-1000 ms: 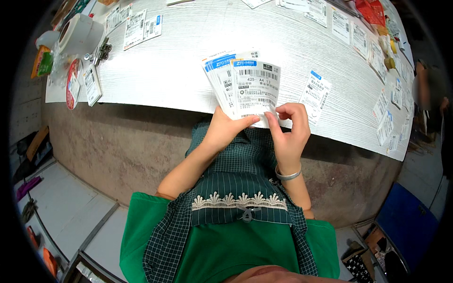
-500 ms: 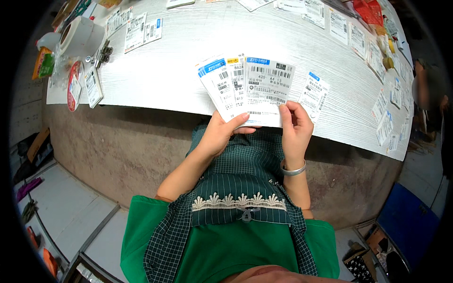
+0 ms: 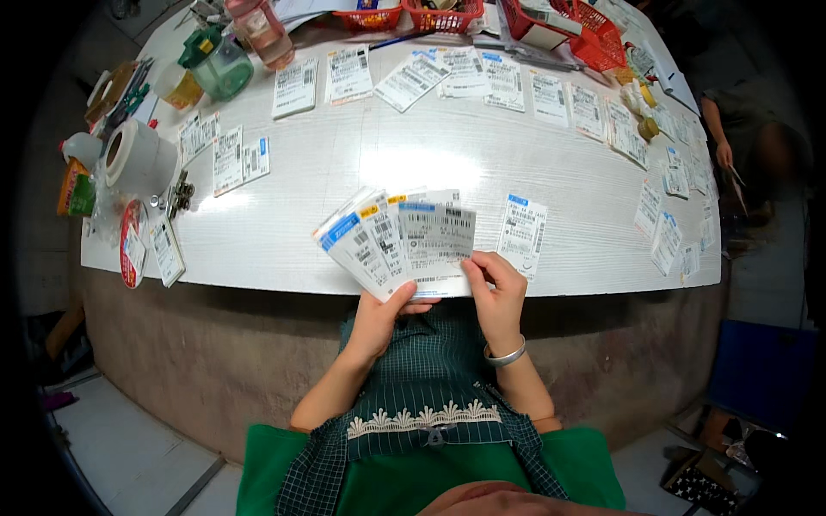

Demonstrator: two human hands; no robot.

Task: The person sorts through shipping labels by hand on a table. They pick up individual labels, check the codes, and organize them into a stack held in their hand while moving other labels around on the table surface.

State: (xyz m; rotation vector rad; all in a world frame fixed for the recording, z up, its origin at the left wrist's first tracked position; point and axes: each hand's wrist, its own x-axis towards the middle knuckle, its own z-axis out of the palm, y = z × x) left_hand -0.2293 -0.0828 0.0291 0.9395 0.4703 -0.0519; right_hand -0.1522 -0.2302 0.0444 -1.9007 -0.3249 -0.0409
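A fanned stack of white shipping labels [image 3: 357, 258] with blue and yellow headers is held just over the table's near edge. My left hand [image 3: 376, 322] is closed on its lower end, thumb on top. With thumb and fingers my right hand [image 3: 499, 292] pinches the lower right edge of the front label [image 3: 437, 241], which still overlaps the fan. Just beyond that hand, to the right, a single blue-headed label [image 3: 521, 232] lies on the white table [image 3: 327, 206]. A silver bangle [image 3: 505, 353] circles my right wrist.
Label piles [image 3: 348, 73] line the table's far side and right end. At left stand a paper roll [image 3: 140, 159], a green-lidded jar [image 3: 217, 67] and a pink bottle [image 3: 261, 34]. Red baskets [image 3: 595, 41] sit at the back. Another person [image 3: 757, 146] holds something thin beyond the right edge.
The view has tilted up, so the far side with baskets, jar and bottle now shows. The fan looks more widely spread; both hands keep their hold.
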